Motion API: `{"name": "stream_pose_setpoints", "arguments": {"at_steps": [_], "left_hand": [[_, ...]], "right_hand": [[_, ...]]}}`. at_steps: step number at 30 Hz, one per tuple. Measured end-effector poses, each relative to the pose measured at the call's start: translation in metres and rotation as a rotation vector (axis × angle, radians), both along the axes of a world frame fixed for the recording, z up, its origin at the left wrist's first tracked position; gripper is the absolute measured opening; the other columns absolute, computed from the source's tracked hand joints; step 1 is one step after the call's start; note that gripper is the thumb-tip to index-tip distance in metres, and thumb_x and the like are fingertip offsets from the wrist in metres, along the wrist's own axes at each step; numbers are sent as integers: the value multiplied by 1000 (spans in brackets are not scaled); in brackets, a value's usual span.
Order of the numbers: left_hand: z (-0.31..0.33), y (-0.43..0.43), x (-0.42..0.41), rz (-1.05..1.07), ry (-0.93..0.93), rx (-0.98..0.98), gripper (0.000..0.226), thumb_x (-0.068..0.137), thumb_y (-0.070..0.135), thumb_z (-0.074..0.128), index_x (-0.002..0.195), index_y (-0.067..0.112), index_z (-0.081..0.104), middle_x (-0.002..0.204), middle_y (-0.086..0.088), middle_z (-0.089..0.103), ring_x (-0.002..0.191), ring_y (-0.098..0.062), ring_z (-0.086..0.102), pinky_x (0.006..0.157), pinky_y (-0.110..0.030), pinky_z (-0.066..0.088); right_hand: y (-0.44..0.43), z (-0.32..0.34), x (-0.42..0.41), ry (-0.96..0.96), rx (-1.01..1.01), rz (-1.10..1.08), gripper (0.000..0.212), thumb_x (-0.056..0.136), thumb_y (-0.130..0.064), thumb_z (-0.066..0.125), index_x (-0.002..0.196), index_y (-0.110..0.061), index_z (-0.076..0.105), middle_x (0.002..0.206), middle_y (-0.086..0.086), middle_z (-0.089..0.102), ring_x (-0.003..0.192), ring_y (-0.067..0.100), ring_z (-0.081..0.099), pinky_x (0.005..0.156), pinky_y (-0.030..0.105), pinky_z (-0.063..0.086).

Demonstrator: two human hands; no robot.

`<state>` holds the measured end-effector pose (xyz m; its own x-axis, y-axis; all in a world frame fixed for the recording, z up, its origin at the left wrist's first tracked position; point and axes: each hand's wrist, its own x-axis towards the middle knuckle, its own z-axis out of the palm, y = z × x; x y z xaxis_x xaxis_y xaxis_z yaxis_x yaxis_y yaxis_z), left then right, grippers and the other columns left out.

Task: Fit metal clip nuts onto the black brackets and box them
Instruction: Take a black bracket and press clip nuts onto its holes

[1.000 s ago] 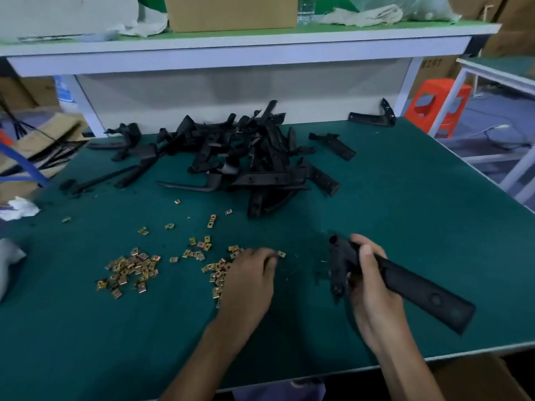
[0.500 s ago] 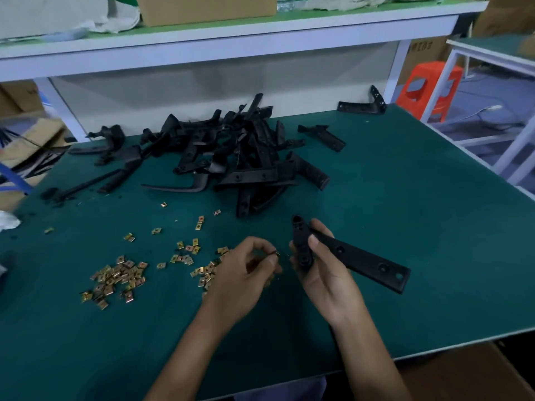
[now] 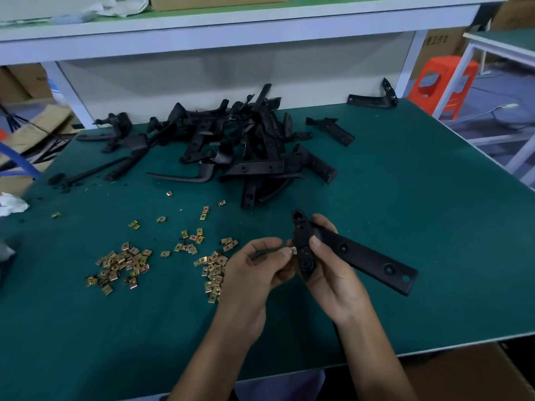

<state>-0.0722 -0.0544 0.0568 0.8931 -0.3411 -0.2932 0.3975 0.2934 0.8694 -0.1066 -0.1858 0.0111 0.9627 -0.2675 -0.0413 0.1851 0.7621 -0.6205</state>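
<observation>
My right hand (image 3: 333, 270) grips a black L-shaped bracket (image 3: 364, 256) above the green table (image 3: 405, 198), its long arm pointing right. My left hand (image 3: 254, 267) pinches a small brass clip nut (image 3: 293, 250) and holds it against the edge of the bracket's short arm. Several loose clip nuts lie scattered on the table to the left, in one cluster (image 3: 121, 264) and another (image 3: 214, 264) beside my left hand. A heap of black brackets (image 3: 246, 146) lies at the back middle of the table.
Two single brackets lie apart at the back right, one (image 3: 333, 130) near the heap and one (image 3: 373, 96) by the table leg. A cardboard box (image 3: 477, 377) sits below the table's front edge at the right. An orange stool (image 3: 440, 82) stands beyond the table.
My left hand lifted off the clip nut pile with one nut and brought it to the bracket. My right hand raised the bracket and moved it left toward the left hand.
</observation>
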Motion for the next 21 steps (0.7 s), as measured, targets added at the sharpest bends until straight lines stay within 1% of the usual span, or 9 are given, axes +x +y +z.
{"name": "stream_pose_setpoints", "arguments": {"at_steps": [4, 6, 8, 11, 14, 16, 18, 19, 21], "left_hand": [[1, 0, 1, 13, 5, 17, 19, 84, -6, 70, 94, 8, 63, 76, -7, 72, 67, -16, 67, 62, -26, 56], [-1, -1, 1, 15, 16, 18, 19, 84, -6, 71, 93, 9, 61, 74, -6, 71, 64, -15, 65, 61, -27, 55], [-2, -2, -1, -1, 37, -4, 19, 85, -6, 70, 93, 9, 60, 74, -6, 70, 62, -15, 63, 61, -27, 54], [-4, -2, -1, -69, 43, -44, 19, 84, -4, 70, 97, 8, 62, 78, -8, 70, 63, -15, 62, 59, -25, 53], [-6, 4, 3, -130, 6, 25, 17, 84, 1, 74, 98, 9, 67, 80, -6, 71, 66, -12, 62, 59, -22, 52], [-10, 10, 5, -190, -61, 109, 14, 87, 9, 74, 100, 10, 69, 80, -6, 72, 68, -11, 63, 62, -21, 52], [-16, 18, 11, -211, -225, 268, 6, 93, 17, 69, 98, 16, 71, 80, 0, 75, 72, -8, 67, 65, -18, 52], [-20, 24, 17, -178, -348, 405, 6, 95, 20, 66, 97, 20, 72, 82, 5, 76, 74, -3, 69, 65, -14, 51], [-26, 40, 36, -64, -604, 772, 10, 97, 24, 63, 97, 27, 72, 83, 16, 73, 79, 3, 66, 65, -7, 46]], "right_hand": [[0, -1, 0, -1, -47, 1, 43, 81, -16, 79, 119, -29, 65, 110, 5, 66, 95, 22, 63, 84, 33, 55], [0, 0, 0, 1, -65, -2, 41, 83, -16, 74, 120, -28, 63, 109, 4, 65, 94, 22, 61, 84, 33, 54], [1, 1, -1, 0, -73, -1, 41, 82, -17, 75, 119, -28, 63, 106, 3, 66, 92, 20, 61, 82, 31, 55], [1, 1, -2, -6, -85, 24, 44, 79, -17, 76, 119, -26, 62, 110, 6, 67, 94, 19, 65, 81, 31, 56], [2, -1, -2, -7, -140, 51, 45, 81, -14, 73, 122, -23, 58, 115, 9, 67, 98, 20, 66, 83, 32, 56], [3, -2, -1, 11, -161, 45, 46, 80, -14, 74, 122, -24, 58, 115, 9, 67, 98, 22, 64, 85, 36, 54], [3, -3, 1, 42, -127, 8, 39, 82, -12, 73, 117, -25, 61, 110, 7, 67, 96, 23, 62, 85, 40, 51], [2, -3, 3, 52, -86, -25, 34, 84, -11, 69, 114, -25, 63, 108, 5, 66, 94, 22, 62, 84, 39, 53], [-3, -2, 5, 65, 14, -88, 28, 84, -12, 63, 108, -27, 66, 103, 2, 67, 86, 18, 65, 75, 32, 59]]}}
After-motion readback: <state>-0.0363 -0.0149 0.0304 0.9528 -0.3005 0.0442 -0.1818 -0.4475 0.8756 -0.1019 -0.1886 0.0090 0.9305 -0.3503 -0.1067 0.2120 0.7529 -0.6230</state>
